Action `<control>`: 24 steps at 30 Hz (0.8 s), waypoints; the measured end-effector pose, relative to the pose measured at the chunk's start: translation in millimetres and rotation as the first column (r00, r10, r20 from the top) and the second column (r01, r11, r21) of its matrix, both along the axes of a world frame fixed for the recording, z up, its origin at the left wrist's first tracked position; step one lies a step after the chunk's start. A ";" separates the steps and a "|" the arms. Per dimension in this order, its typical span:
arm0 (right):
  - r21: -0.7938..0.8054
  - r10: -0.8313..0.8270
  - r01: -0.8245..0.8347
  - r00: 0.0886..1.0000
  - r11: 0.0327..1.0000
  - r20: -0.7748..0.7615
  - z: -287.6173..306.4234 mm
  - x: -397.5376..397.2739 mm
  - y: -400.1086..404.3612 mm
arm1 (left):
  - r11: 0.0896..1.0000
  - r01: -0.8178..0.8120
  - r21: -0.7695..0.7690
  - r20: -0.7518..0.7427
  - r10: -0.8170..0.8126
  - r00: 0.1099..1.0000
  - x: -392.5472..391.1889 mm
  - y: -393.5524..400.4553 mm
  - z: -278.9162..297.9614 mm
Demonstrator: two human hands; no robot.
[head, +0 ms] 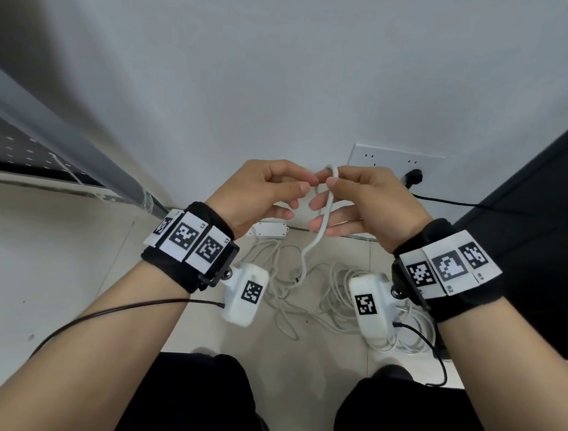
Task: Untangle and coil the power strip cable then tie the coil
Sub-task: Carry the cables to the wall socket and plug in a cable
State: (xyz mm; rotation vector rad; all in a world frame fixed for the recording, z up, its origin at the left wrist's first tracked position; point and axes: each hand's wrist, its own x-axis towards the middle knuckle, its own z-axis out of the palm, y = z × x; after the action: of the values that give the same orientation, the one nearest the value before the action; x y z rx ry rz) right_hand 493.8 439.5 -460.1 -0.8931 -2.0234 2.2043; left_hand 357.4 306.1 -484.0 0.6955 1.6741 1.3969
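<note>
Hands raised before the wall: my left hand (266,193) and right hand (362,203) each pinch a small loop of thin white rubber cable (324,215). Below it I see the cable trail to a tangled heap on the pale tiled floor (65,265), near the white plastic power strip (269,229).

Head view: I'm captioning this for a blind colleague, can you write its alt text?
Two hands, each with a marker-covered wristband, pinch a small loop of white cable at chest height: left hand and right hand meet fingertip to fingertip. The cable hangs down to a tangled pile of white cable on the tiled floor, near a white power strip and a wall outlet.
</note>
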 end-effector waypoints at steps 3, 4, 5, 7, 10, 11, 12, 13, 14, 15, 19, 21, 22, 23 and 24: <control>-0.015 -0.035 0.034 0.998 0.999 -0.060 0.9 1.6 2.9 | 0.994 0.070 -0.088 0.043 -0.066 0.997 3.8 2.0 -2.0; 0.027 -0.024 0.026 0.997 0.999 -0.079 0.1 1.0 2.3 | 0.991 0.092 -0.102 0.089 -0.083 0.993 6.7 3.7 -2.6; 0.088 0.001 0.007 0.996 0.996 -0.092 -0.7 0.7 1.2 | 0.991 0.094 -0.092 0.170 -0.078 0.982 9.7 6.3 -3.0; 0.209 0.083 -0.061 0.992 0.976 -0.100 -2.2 -0.5 -2.2 | 0.998 0.053 -0.045 0.363 -0.033 0.931 11.4 10.1 -3.5; 0.236 0.182 -0.155 0.978 0.959 -0.098 -4.8 2.3 -3.9 | 0.999 -0.032 -0.016 0.567 0.036 0.823 6.4 14.4 -6.2; 0.248 0.202 -0.176 0.976 0.953 -0.084 -6.3 4.2 -3.7 | 0.997 -0.076 -0.027 0.606 0.077 0.792 3.4 16.3 -7.7; 0.276 0.228 -0.204 0.972 0.939 -0.057 -7.8 6.2 -3.3 | 0.993 -0.111 -0.039 0.624 0.111 0.773 0.7 18.1 -9.1; 0.306 0.264 -0.245 0.964 0.920 -0.021 -9.0 8.5 -3.3 | 0.991 -0.126 -0.055 0.605 0.133 0.785 -0.5 19.6 -9.7; 0.322 0.311 -0.302 0.950 0.897 0.025 -10.2 10.6 -3.5 | 0.990 -0.118 -0.070 0.566 0.137 0.813 -0.2 20.5 -10.7; 0.316 0.358 -0.364 0.930 0.876 0.080 -11.4 12.1 -3.4 | 0.993 -0.098 -0.073 0.523 0.121 0.843 0.6 21.4 -12.1; 0.069 0.268 -0.298 0.922 0.952 0.280 -14.0 14.8 9.4 | 0.999 0.037 0.038 0.448 -0.050 0.893 7.3 25.3 -12.2; -0.051 -0.001 0.016 0.959 0.999 0.283 -18.2 14.6 23.3 | 0.988 0.112 0.103 0.435 -0.146 0.888 8.7 25.0 -9.0; -0.116 -0.123 0.160 0.954 0.980 0.272 -19.7 14.9 30.0 | 0.980 0.159 0.122 0.428 -0.196 0.882 9.6 23.9 -8.4; -0.194 -0.204 0.258 0.944 0.946 0.261 -21.0 15.1 35.8 | 0.967 0.216 0.136 0.411 -0.253 0.876 10.8 23.1 -8.4; -0.277 -0.239 0.308 0.937 0.910 0.255 -22.2 14.8 39.5 | 0.949 0.280 0.143 0.382 -0.314 0.869 13.1 21.8 -8.8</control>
State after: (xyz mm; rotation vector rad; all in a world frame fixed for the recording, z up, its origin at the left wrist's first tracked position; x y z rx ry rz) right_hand 508.7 479.0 -482.2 -1.4104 -1.5092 2.3853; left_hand 370.5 327.8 -492.8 0.6308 1.1391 1.2869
